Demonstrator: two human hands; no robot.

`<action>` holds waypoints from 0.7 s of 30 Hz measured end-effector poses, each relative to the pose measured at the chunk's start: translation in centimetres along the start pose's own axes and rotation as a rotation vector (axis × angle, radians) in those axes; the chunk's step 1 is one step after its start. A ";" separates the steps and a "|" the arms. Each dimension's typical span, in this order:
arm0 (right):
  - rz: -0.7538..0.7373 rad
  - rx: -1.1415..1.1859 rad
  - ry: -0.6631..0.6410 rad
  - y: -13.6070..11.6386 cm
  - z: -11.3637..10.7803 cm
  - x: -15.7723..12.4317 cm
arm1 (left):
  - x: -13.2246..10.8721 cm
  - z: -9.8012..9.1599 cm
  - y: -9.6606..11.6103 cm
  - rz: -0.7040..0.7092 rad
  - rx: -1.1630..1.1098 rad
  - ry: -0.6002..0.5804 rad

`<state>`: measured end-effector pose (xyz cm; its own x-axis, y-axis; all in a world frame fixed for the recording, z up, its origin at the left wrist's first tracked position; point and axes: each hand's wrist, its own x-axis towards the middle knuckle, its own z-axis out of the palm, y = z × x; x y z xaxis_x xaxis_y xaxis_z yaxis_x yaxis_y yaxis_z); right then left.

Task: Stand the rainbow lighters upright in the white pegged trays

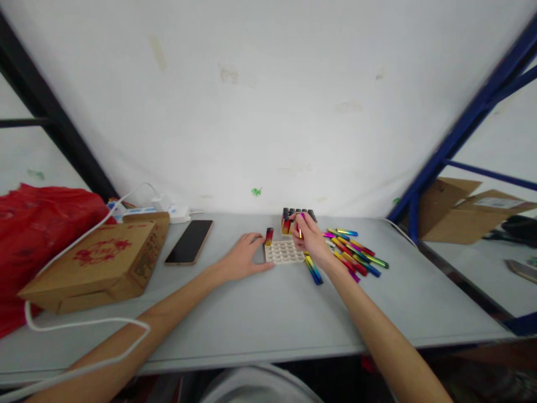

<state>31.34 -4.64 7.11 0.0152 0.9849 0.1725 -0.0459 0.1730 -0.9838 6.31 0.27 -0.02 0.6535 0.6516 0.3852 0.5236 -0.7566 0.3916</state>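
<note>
My left hand (246, 256) rests at the left edge of a white tray (283, 254) with rows of round holes, its thumb and fingers apart. One short tube (269, 237), red fading to gold with a dark top, stands upright at the tray's back left corner. Above the tray's right end, my right hand (311, 238) pinches a slim shiny tube (300, 234) of purple and gold, mostly hidden by the fingers. Behind that hand is a block of upright dark-topped tubes (287, 223), partly covered. Loose metallic tubes (356, 257) in many colours lie to the right.
A cardboard box (104, 257), a red plastic bag (50, 240) and a white cable (88, 322) occupy the left side. A dark-screened phone (189, 242) lies nearer the tray. A power strip (178, 214) sits against the wall. Blue metal framing (453, 134) and an opened carton (465, 215) are at right.
</note>
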 end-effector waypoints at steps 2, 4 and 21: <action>-0.007 -0.050 0.027 0.6 0.2 0.0 | 0.0 -0.1 0.1 0.008 -0.004 -0.002; -0.047 -0.147 0.075 1.4 0.1 -0.2 | 0.0 -0.2 0.1 0.011 -0.004 -0.006; -0.243 -0.510 0.158 3.1 1.1 -1.7 | -0.1 0.2 -0.1 0.005 -0.004 -0.003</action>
<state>30.04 -5.81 3.79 0.1162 0.8976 0.4252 0.4631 0.3297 -0.8227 6.26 0.30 -0.27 0.6575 0.6476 0.3850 0.5180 -0.7597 0.3931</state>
